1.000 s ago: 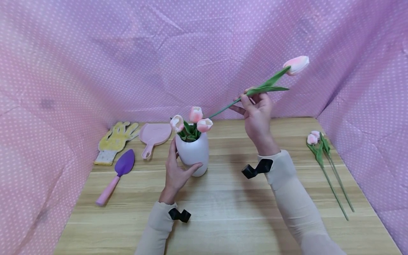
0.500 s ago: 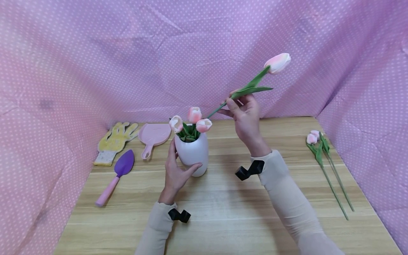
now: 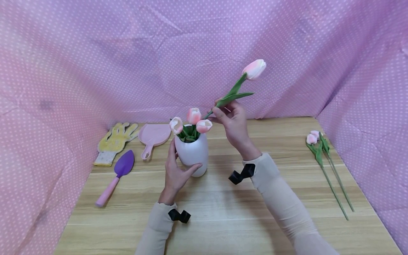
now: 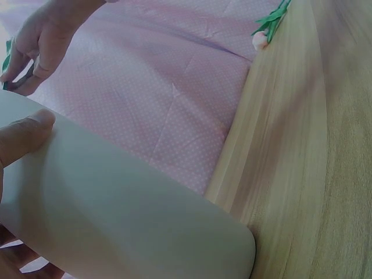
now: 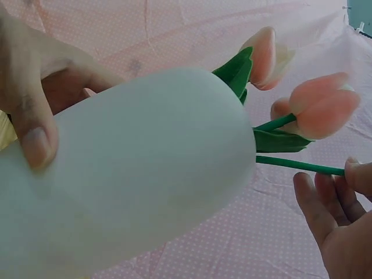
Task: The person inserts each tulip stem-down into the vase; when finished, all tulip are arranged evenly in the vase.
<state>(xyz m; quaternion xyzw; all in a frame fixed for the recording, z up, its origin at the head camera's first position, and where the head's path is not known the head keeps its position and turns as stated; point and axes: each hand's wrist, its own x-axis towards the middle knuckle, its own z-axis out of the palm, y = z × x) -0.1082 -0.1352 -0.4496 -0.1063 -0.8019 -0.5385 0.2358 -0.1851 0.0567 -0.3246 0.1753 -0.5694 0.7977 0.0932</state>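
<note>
A white vase (image 3: 192,152) stands on the table with three pink-and-white tulips (image 3: 194,116) in it. My left hand (image 3: 175,173) grips the vase low on its left side, thumb across the front. Above and right of the vase, my right hand (image 3: 234,124) pinches the stem of another tulip (image 3: 254,69) just below its leaves. That tulip leans up to the right, its bloom high over the hand. In the right wrist view its green stem (image 5: 299,165) passes into the mouth of the vase (image 5: 163,157); the lower end is hidden inside.
Two tulips (image 3: 318,150) lie at the table's right side. To the left are a yellow-and-white glove (image 3: 114,141), a pink dustpan-like scoop (image 3: 154,136) and a purple trowel (image 3: 124,163) with a pink handle. Pink dotted cloth (image 3: 204,53) hangs behind the wooden table (image 3: 216,219).
My right hand has moved left and somewhat down toward the vase, carrying the tulip, whose stem now shows less above the rim. The left hand and vase have hardly moved.
</note>
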